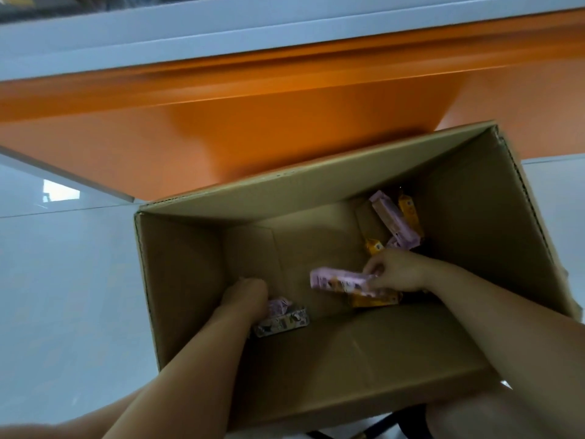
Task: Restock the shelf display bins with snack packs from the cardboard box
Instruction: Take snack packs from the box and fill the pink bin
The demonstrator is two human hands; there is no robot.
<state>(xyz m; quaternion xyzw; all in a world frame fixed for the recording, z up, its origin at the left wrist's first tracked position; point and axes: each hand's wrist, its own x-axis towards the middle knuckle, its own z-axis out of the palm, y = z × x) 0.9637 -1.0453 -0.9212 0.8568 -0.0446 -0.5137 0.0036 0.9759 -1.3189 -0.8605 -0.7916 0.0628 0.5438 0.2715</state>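
An open cardboard box (348, 369) stands on the floor below me, and both my arms reach down into it. My left hand (245, 297) is curled around purple snack packs (283, 315) at the box's bottom left. My right hand (395, 269) pinches the end of a long purple snack pack (338, 278), which lies over a yellow pack (373, 300). More purple packs (392, 218) and yellow packs (410, 210) lie in the far right corner of the box. The shelf bins are out of view.
An orange shelf base (253, 128) with a white ledge (221, 36) above it rises just behind the box. Pale glossy floor tiles (63, 264) spread to the left and right of the box.
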